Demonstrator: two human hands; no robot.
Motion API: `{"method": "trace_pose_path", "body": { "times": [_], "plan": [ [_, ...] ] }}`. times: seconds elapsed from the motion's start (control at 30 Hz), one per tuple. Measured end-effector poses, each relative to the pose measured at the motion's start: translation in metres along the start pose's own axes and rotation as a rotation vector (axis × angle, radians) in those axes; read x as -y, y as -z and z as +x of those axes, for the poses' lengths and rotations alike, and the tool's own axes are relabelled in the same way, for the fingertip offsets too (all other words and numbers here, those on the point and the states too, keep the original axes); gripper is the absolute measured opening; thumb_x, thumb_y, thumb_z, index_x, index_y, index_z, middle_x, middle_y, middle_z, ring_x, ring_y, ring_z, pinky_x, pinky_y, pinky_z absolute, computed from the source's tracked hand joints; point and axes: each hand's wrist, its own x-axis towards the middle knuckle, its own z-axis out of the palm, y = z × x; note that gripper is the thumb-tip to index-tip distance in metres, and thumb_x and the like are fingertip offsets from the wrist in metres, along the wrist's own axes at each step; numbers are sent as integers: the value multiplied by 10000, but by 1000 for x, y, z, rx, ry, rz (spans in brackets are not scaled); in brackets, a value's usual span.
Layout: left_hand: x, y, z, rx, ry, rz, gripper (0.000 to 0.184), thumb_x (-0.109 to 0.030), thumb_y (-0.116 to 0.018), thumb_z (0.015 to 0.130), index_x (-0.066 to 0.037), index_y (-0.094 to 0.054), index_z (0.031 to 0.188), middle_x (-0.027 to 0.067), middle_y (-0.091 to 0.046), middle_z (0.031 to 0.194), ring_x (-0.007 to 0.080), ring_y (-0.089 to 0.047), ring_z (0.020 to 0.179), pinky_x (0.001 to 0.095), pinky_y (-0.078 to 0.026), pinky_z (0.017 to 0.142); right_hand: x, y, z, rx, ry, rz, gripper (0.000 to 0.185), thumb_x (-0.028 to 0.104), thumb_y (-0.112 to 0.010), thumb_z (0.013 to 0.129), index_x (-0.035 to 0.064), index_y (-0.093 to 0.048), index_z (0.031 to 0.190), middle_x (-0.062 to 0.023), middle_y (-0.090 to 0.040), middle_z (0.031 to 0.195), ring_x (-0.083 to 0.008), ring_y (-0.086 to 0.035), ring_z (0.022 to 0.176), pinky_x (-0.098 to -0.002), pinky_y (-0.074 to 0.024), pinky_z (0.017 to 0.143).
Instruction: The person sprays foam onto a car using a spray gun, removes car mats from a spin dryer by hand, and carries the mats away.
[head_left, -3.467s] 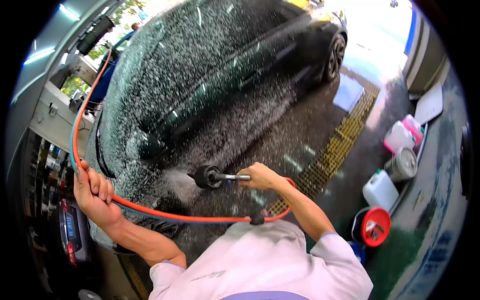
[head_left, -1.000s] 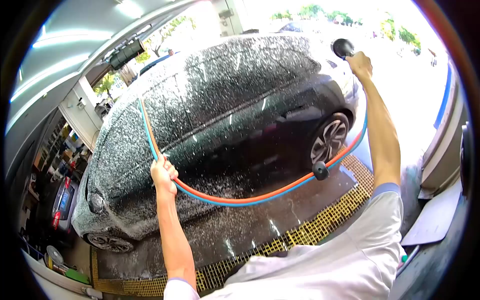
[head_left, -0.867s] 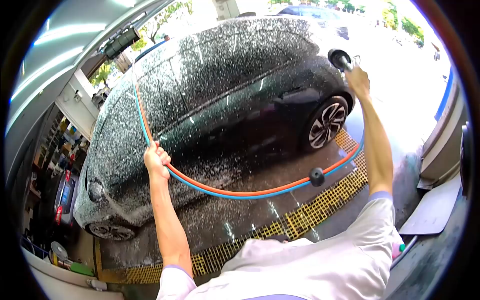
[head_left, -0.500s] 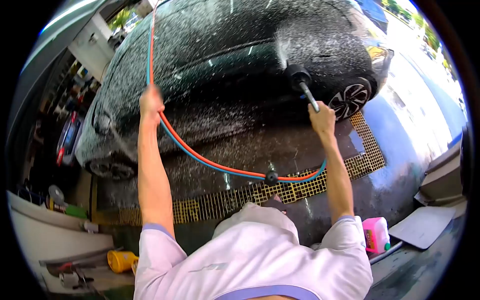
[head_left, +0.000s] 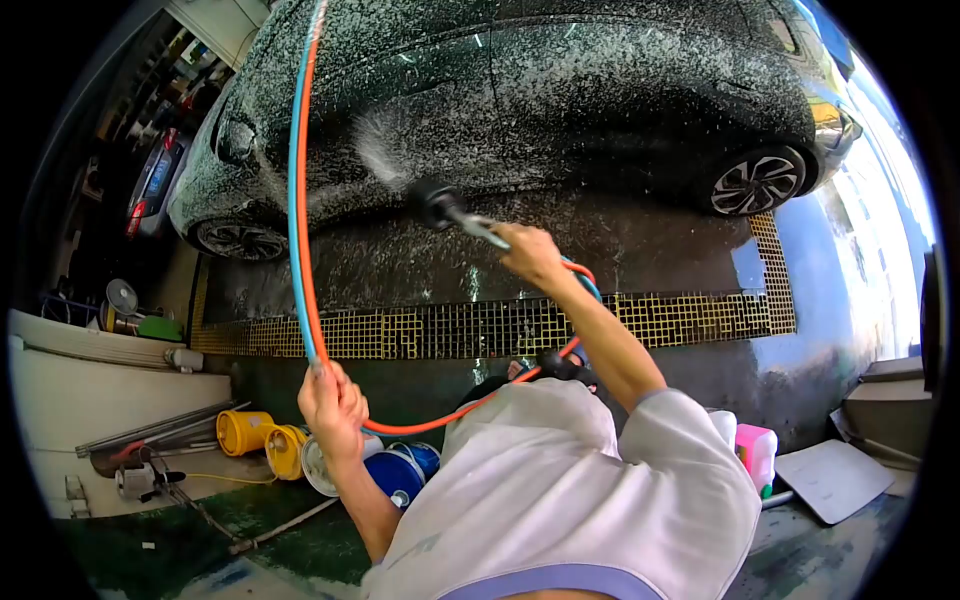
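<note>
My left hand [head_left: 335,408] is wrapped round a pair of hoses [head_left: 302,200], one orange and one blue, that rise past the top of the view. In my right hand [head_left: 532,254] is the handle of a spray gun [head_left: 445,207] with a dark round nozzle. White spray fans from that nozzle toward the lower side of a dark car [head_left: 560,95], whose panels are flecked with foam. From my left hand the hoses sag past my waist and come up by my right wrist. A black round fitting [head_left: 560,366] sits on them near my feet.
Yellow floor grating [head_left: 460,330] runs along the wet floor between me and the car. Yellow buckets [head_left: 243,432] and a blue bucket [head_left: 400,474] stand at left, near a pressure-washer-like machine [head_left: 138,481]. A pink jug [head_left: 757,455] and grey board [head_left: 835,478] lie at right.
The spray gun has swung left, from above the right wheel to the car's middle. My left hand has come down and closer to my body with the hoses. The view has shifted too.
</note>
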Motion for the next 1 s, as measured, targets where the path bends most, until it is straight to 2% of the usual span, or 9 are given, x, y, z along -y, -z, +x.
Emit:
{"method": "trace_pose_path", "body": {
  "times": [0.03, 0.1, 0.2, 0.33, 0.43, 0.63, 0.8, 0.93, 1.0],
  "plan": [
    [-5, -3, -2, -3, -25, 27, 359, -389, -458, 1054, -94, -449, 850, -66, -299, 554, 23, -253, 407, 207, -203, 359, 5, -15, 5, -68, 117, 30, 395, 119, -664, 787, 109, -627, 1180, -142, -700, 990, -350, -688, 869, -456, -561, 812],
    [-7, -19, 9, 47, -46, 108, 378, -412, -469, 1047, -81, -454, 864, -50, -345, 556, 32, -309, 430, 201, -243, 386, 12, -31, 6, -33, 137, 85, 393, 126, -674, 774, 107, -633, 1164, -149, -696, 977, -357, -683, 872, -458, -555, 797],
    [-2, -50, 38, 146, -59, 118, 397, -437, -469, 1042, -83, -459, 863, -52, -349, 558, 32, -305, 429, 205, -252, 388, -2, -23, -19, -126, 130, 215, 360, 143, -673, 781, 99, -637, 1136, -171, -687, 952, -387, -668, 871, -469, -536, 773],
    [0, -70, 56, 224, -91, 82, 402, -450, -460, 1042, -87, -462, 872, -55, -338, 551, 22, -286, 418, 205, -244, 379, -59, 5, -64, -210, -347, 159, 238, 251, -661, 845, 117, -693, 1039, -197, -703, 909, -414, -673, 868, -496, -536, 783],
    [-4, -87, 55, 272, -115, 78, 405, -451, -458, 1043, -82, -460, 876, -54, -336, 552, 20, -284, 417, 204, -242, 378, -116, 31, -94, -318, -704, 35, 258, 316, -653, 866, 85, -696, 973, -222, -699, 886, -436, -668, 883, -515, -533, 803],
    [-6, -111, 40, 266, -165, 118, 381, -428, -446, 1052, -88, -466, 883, -61, -338, 563, 10, -286, 435, 194, -245, 392, -213, 98, -136, -726, -1046, -48, 353, 386, -611, 891, 60, -701, 991, -246, -697, 975, -452, -661, 952, -524, -520, 853],
    [-2, -153, 31, 220, -167, 162, 333, -386, -462, 1055, -96, -488, 893, -73, -347, 579, 1, -289, 443, 191, -245, 389, -274, 131, -149, -843, -1320, -10, 387, 411, -554, 894, 96, -692, 1072, -208, -709, 1048, -433, -675, 1004, -523, -542, 869],
    [10, -191, 34, 190, -261, 257, 288, -353, -487, 1049, -74, -544, 1007, -79, -405, 609, 10, -356, 485, 188, -309, 427, -281, 122, -145, -595, -1263, -58, 334, 353, -559, 896, 82, -683, 1046, -213, -714, 986, -421, -694, 931, -519, -557, 803],
    [11, -194, 33, 159, -259, 338, 328, -361, -499, 1044, -42, -561, 1086, -53, -468, 655, 27, -403, 522, 204, -344, 456, -303, 82, -134, -538, -1004, -222, 359, 360, -578, 893, 45, -670, 1040, -217, -707, 950, -434, -680, 904, -535, -538, 808]
  ]
}}
